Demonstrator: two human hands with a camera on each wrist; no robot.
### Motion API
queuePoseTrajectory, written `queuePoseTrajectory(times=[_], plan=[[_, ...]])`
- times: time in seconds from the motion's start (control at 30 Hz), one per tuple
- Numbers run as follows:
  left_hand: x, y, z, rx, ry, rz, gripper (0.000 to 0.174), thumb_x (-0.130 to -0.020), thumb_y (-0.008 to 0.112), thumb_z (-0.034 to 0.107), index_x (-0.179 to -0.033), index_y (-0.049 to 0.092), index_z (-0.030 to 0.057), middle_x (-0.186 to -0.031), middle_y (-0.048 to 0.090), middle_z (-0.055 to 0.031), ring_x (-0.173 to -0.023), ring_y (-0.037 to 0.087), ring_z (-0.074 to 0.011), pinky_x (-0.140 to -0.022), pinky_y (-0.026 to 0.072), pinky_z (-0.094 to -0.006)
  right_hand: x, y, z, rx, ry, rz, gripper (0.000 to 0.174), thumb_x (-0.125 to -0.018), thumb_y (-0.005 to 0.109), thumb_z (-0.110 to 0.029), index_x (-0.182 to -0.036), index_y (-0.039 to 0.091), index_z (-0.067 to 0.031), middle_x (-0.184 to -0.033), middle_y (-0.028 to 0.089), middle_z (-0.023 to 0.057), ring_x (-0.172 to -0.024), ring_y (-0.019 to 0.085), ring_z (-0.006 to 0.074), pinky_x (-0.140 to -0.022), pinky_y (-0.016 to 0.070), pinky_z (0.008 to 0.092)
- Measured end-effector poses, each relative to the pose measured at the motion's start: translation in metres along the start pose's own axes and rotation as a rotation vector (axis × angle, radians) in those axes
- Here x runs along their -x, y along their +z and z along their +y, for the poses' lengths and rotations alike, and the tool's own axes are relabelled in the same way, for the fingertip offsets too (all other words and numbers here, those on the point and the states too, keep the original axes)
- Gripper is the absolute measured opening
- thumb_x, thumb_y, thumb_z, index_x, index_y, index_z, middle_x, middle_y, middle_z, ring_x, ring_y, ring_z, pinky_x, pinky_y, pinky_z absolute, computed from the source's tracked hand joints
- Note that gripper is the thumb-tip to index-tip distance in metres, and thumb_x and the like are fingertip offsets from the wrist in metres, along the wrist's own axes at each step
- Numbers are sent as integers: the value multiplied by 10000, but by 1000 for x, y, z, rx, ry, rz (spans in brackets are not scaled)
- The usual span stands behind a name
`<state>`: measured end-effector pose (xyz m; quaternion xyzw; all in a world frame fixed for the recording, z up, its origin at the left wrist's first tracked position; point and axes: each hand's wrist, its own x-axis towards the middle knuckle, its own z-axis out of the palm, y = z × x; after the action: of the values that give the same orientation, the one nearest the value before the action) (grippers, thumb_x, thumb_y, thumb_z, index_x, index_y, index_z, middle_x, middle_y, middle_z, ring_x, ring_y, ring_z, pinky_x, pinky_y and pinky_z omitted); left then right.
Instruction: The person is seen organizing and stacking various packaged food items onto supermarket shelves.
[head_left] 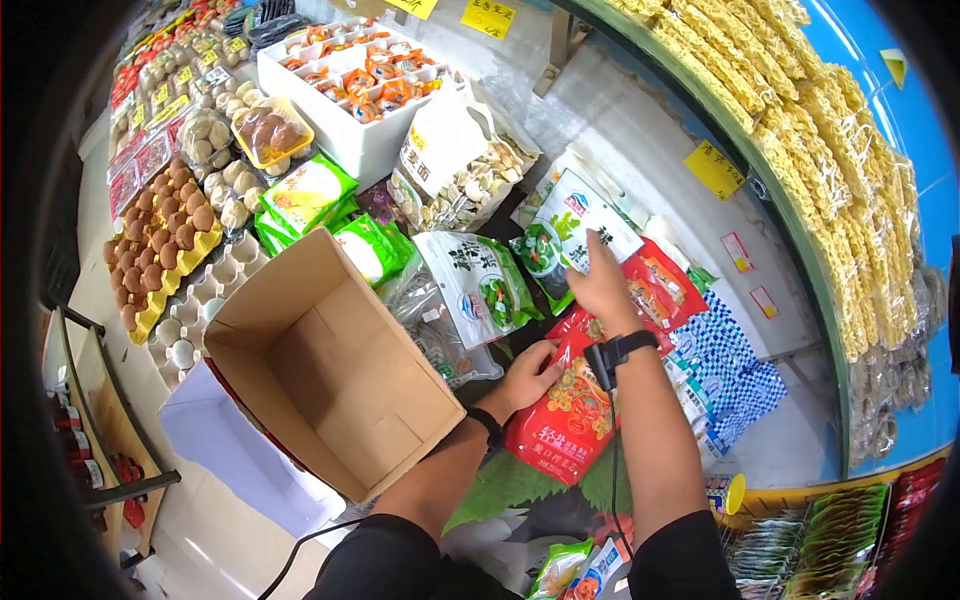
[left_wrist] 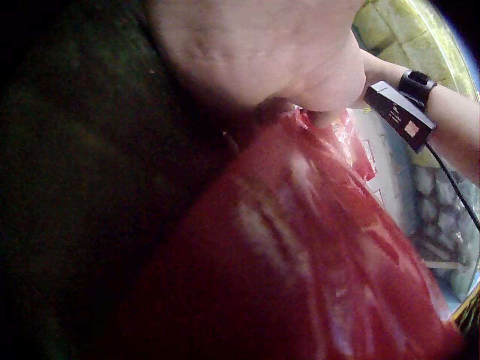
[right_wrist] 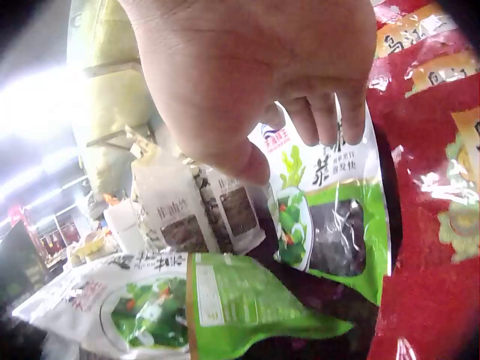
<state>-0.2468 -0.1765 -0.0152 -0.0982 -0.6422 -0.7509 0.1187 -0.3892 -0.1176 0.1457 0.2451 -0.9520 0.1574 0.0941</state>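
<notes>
My left hand [head_left: 528, 375] grips the upper left edge of a red packet [head_left: 568, 425]; in the left wrist view the red packet [left_wrist: 300, 247] hangs below the hand [left_wrist: 262, 52]. My right hand [head_left: 604, 285] lies over a white and green seaweed packet [head_left: 570, 235], fingers stretched across its front. The right wrist view shows the hand [right_wrist: 262, 75] above that packet [right_wrist: 337, 217], thumb and fingers apart; whether they touch it is unclear. A second white and green packet [head_left: 480, 285] lies to the left.
An open cardboard box [head_left: 330, 370] stands at the left, by egg trays [head_left: 160, 245]. Behind are a white box of orange-wrapped items [head_left: 350, 90] and a bag of dried pieces [head_left: 460, 165]. More red packets [head_left: 665, 285] and blue checked packets [head_left: 725, 360] lie right. Noodle shelves [head_left: 820, 150] curve alongside.
</notes>
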Motion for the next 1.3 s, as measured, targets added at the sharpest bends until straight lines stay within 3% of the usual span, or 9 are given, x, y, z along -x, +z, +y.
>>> queuePoseTrajectory(times=[0.23,0.57,0.6,0.63,0.7,0.73,0.93,1.13,1.3], plan=[[7,-3,0,73,-196,-58,359,-915,664,182,-1224,604,10,-1242,639,-193,-1229,582,-322,-1026,448,-421,61,28,-52,0,-346,-257,917,-700,739,-113,-1509,317,-20,-1418,466,261,-1298,473,422,-1117,386,454],[6,-1,-16,115,-191,-74,354,-919,658,182,-1225,599,15,-1254,642,-184,-1167,612,-315,-983,472,-411,57,52,-51,-254,-163,-143,667,-778,660,-78,-1423,496,-110,-1408,543,171,-1260,547,366,-1004,488,435],[4,-2,-14,121,-209,-80,320,-924,652,182,-1188,602,10,-1238,641,-188,-1148,616,-319,-967,476,-410,57,55,-44,-360,-126,0,513,-872,634,-157,-1371,549,-72,-1323,615,172,-1187,597,374,-985,490,430],[3,-4,-4,75,-202,-78,282,-928,645,179,-1147,593,9,-1230,636,-191,-1126,620,-318,-953,477,-407,52,36,-52,-421,271,-161,437,-960,601,-296,-1314,594,-40,-1215,673,198,-1133,633,382,-941,502,420],[0,-7,12,-15,-191,-83,217,-936,632,172,-1064,575,6,-1214,626,-196,-1082,626,-316,-926,479,-402,49,29,-33,-518,309,-105,462,-1000,555,-409,-1234,645,-20,-1106,709,215,-1067,669,381,-894,507,409],[2,-4,6,-37,-147,-53,153,-948,637,148,-1023,568,33,-1216,640,-142,-1044,611,-187,-907,475,-343,49,29,-28,-605,275,-33,460,-993,573,-416,-1186,673,-11,-1076,719,221,-1041,687,352,-873,503,403],[2,-4,8,67,-127,-73,145,-966,614,142,-1037,560,28,-1317,597,-162,-1140,579,-229,-985,440,-370,48,53,35,-901,549,74,400,-988,604,-327,-1147,670,34,-943,734,153,-874,684,232,-796,515,374],[3,-3,5,46,-87,-35,164,-948,621,147,-1019,563,11,-1322,585,-197,-1122,594,-284,-984,448,-385,45,28,34,-827,631,40,327,-953,643,-242,-1115,669,41,-920,733,153,-844,696,248,-768,523,379],[2,-3,9,61,-89,-42,151,-954,611,131,-1031,569,9,-1347,578,-190,-1164,582,-273,-1003,438,-377,43,13,29,-283,350,188,337,-897,682,-195,-1170,672,2,-1042,662,211,-972,628,338,-899,487,441]])
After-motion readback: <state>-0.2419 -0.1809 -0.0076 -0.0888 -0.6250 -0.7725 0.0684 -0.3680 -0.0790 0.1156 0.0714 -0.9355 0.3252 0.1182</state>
